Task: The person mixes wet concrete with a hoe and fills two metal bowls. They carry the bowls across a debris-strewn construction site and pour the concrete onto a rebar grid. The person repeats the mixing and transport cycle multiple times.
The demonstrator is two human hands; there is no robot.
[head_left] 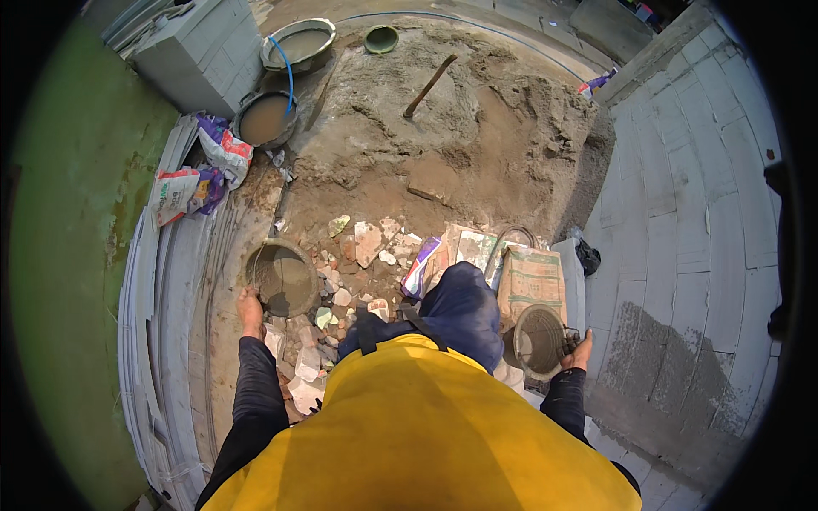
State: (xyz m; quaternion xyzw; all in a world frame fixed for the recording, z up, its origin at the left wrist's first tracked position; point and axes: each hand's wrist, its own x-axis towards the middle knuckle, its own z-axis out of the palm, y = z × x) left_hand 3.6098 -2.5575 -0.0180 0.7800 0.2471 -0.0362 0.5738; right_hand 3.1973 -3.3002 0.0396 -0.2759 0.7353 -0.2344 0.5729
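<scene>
My left hand (250,312) is closed at the near left edge of a round bucket (303,307), which has grey, wet-looking stuff in it. A thin wire handle arches along that bucket's left side. Out to the right, my right hand (579,351) is closed at the side of a second bucket (538,342), smaller in view and tilted, its inside coated grey. The wire handle of this bucket runs toward my fingers. Exactly how each hand grips, on rim or handle, is hard to make out.
Broken rubble (341,296) lies around my legs. Ahead spreads a sand heap (375,128) with a wooden handle (430,85) sticking up. Tubs of murky water (264,119) and printed bags (179,194) stand left. A grey block wall (673,221) rises right, a green wall (77,213) left.
</scene>
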